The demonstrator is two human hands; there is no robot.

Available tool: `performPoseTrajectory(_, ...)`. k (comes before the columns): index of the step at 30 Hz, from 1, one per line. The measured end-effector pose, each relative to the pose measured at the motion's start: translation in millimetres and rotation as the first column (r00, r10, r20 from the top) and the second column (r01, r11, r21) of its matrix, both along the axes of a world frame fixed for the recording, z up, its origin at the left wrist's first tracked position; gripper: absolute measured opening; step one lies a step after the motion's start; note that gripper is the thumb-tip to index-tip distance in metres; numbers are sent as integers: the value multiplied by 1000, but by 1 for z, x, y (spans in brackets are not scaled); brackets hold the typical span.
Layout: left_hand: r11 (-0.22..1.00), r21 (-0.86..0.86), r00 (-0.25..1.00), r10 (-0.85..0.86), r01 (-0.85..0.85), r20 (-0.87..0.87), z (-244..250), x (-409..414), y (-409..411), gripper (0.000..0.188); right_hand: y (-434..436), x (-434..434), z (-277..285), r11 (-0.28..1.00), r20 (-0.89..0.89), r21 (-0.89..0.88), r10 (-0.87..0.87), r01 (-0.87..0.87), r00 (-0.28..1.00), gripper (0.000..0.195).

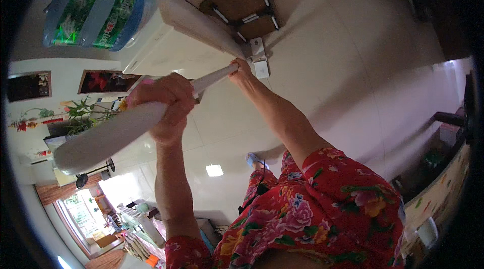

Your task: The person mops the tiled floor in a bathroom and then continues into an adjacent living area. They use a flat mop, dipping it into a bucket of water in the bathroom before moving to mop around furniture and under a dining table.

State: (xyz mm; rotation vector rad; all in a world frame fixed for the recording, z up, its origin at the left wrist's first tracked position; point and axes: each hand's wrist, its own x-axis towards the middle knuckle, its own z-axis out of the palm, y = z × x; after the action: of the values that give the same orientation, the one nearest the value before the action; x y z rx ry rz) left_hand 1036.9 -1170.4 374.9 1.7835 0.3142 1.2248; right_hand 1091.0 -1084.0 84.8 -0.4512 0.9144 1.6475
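A long, pale grey-white pole runs slantwise across the left half of the view, its rounded end large and near the camera. My left hand is closed around it part-way along. Something pink shows at the far side of this hand; what it is cannot be told. Farther down the pole, my right hand grips the narrower-looking part, beside the lower corner of a white cabinet-like appliance. Whether the pole goes on past the right hand is unclear.
A large blue water bottle tops the white appliance. A brown stool with pale-tipped legs and a small white box are on the tiled floor. Leafy plants stand left; dark furniture lines the right.
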Motion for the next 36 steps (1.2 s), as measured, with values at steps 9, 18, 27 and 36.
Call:
performPoseTrajectory(9, 894, 26, 863, -424, 447, -275, 32, 14, -45, 17, -105, 17, -7, 958, -35, 129, -255, 257, 966, 10)
performPoseTrajectory(18, 779, -75, 772, -627, 622, -102, 52, -58, -135, 21, -258, -32, 0, 935, -38, 69, -346, 348, 937, 8)
performPoseTrajectory(27, 983, -149, 990, -94, 110, 108, -11, -276, -267, 22, -326, -180, -40, 977, 150, 176, -150, 123, 977, 6)
performPoseTrajectory(36, 865, -58, 865, 501, -499, 35, 46, -365, -399, 20, -420, -347, 38, 974, -56, 67, 219, -215, 974, 5)
